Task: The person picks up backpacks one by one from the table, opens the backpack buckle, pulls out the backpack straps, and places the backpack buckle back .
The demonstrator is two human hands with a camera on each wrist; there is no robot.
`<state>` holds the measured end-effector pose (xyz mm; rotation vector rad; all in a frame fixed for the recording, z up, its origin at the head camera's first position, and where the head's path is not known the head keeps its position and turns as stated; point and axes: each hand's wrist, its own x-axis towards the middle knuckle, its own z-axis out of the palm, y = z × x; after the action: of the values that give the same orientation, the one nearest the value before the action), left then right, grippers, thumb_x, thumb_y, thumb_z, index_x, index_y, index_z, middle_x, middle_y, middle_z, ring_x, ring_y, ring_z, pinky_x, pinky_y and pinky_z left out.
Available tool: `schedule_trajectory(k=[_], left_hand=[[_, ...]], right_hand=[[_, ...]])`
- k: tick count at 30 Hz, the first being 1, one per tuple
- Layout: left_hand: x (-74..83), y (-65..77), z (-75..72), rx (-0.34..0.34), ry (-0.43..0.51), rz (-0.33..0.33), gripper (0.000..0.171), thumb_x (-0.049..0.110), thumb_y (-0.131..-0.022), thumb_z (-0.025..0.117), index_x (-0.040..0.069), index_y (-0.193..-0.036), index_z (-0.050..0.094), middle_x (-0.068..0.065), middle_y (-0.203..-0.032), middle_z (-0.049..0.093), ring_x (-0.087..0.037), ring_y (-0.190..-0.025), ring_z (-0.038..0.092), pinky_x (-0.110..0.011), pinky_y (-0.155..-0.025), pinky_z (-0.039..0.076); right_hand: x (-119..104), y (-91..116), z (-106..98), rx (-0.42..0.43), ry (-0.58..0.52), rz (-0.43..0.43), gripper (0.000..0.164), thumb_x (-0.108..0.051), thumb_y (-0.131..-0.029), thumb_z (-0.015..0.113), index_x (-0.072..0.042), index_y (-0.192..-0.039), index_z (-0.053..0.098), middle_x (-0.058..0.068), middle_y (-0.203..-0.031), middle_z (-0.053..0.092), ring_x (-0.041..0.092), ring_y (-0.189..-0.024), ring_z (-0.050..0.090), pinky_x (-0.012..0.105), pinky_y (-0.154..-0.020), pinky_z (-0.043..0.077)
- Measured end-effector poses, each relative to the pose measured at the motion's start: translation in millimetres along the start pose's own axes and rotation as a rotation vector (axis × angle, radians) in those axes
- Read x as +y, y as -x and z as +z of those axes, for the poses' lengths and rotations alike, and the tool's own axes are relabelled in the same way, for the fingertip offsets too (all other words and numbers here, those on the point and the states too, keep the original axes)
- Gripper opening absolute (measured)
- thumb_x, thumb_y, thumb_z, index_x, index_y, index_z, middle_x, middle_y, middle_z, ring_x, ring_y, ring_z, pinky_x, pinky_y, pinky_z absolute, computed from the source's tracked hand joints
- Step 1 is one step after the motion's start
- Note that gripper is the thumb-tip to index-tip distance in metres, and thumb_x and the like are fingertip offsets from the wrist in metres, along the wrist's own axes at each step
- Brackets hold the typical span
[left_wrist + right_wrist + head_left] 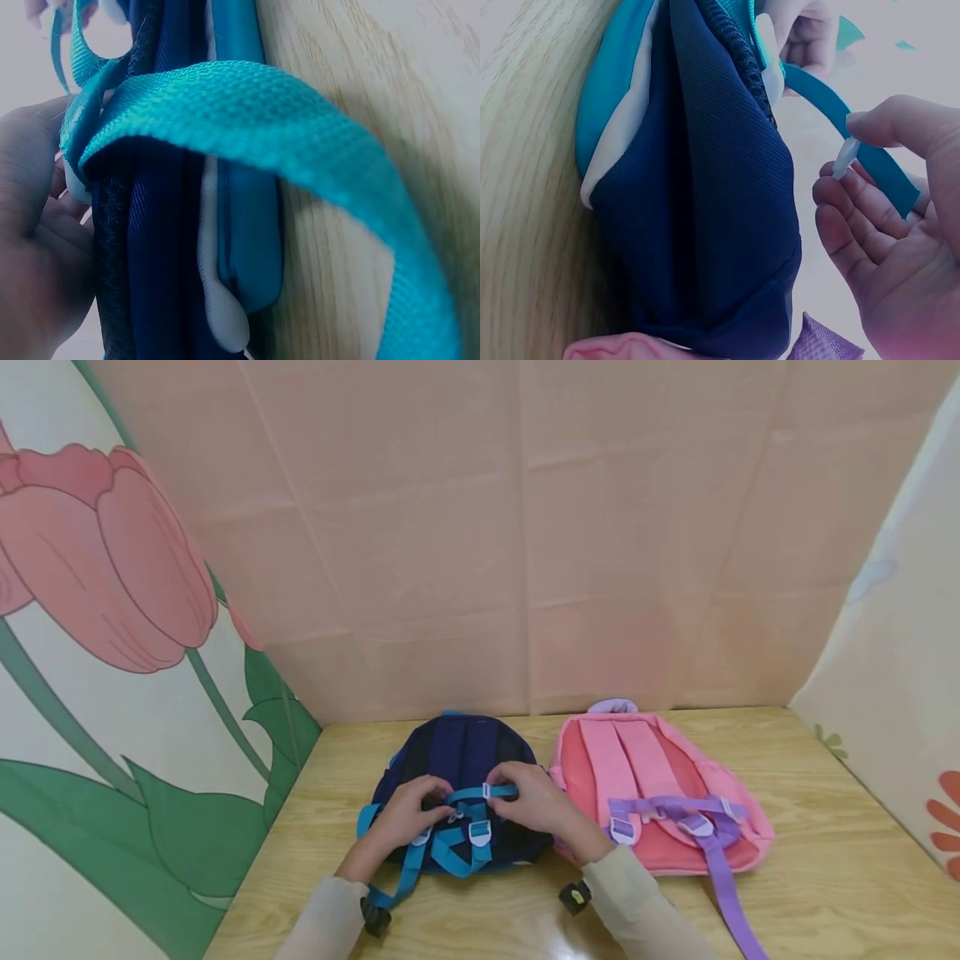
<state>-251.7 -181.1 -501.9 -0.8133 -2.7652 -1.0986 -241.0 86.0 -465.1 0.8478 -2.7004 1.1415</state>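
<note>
A navy-blue backpack point(450, 743) lies on the table with its shoulder straps facing up. Blue webbing straps point(450, 852) with white plastic buckles point(480, 833) trail over its lower part. My right hand point(536, 799) pinches a small white slider point(845, 157) on one blue strap point(889, 180) between thumb and fingertips. At the other end of that strap, my left hand point(407, 812) pinches the webbing, and the stretch between the hands is raised above the bag. In the left wrist view, a loop of blue webbing point(247, 112) hides part of the left fingers.
A pink backpack point(742, 793) with purple straps point(723, 885) lies just right of the blue one, straps up. The wooden table point(825, 860) meets a beige covering point(450, 568) at the back. Flower-printed panels point(150, 552) stand at the sides.
</note>
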Motion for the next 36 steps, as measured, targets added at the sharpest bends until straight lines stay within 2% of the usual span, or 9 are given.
schedule_trajectory(k=[11,21,28,36], left_hand=[[-0.7,-0.4,2.2,-0.012,-0.003,-0.036,0.019,0.019,-0.093,0.075,0.020,-0.111,0.069,0.008,-0.105,0.066,-0.010,-0.097,0.063,-0.032,-0.088,0.054],[0.6,-0.3,2.4,-0.012,-0.010,-0.023,0.018,0.019,-0.093,0.075,0.019,-0.111,0.070,0.008,-0.106,0.066,-0.011,-0.097,0.062,-0.032,-0.088,0.054],[0.5,-1.1,3.4,-0.017,-0.012,-0.018,0.018,0.019,-0.093,0.075,0.019,-0.111,0.070,0.007,-0.106,0.066,-0.011,-0.097,0.062,-0.032,-0.087,0.054],[2.7,-1.3,4.3,-0.033,-0.024,-0.013,0.018,0.018,-0.093,0.075,0.019,-0.110,0.070,0.008,-0.104,0.065,-0.012,-0.097,0.062,-0.034,-0.086,0.054]], right_hand=[[3,3,-3,0.001,0.013,-0.009,0.018,-0.017,-0.087,0.079,-0.015,-0.102,0.070,-0.001,-0.097,0.070,0.013,-0.087,0.062,0.034,-0.082,0.055],[5,6,-8,-0.037,-0.025,0.007,0.019,-0.018,-0.089,0.077,-0.015,-0.106,0.069,-0.004,-0.099,0.069,0.012,-0.088,0.062,0.031,-0.082,0.056],[8,9,-10,-0.038,-0.016,-0.007,0.019,-0.015,-0.089,0.077,-0.013,-0.107,0.070,-0.001,-0.102,0.068,0.014,-0.091,0.059,0.031,-0.083,0.056],[11,13,-15,-0.027,0.033,-0.040,0.019,-0.015,-0.087,0.079,-0.013,-0.103,0.069,-0.004,-0.097,0.064,0.011,-0.083,0.056,0.025,-0.074,0.054]])
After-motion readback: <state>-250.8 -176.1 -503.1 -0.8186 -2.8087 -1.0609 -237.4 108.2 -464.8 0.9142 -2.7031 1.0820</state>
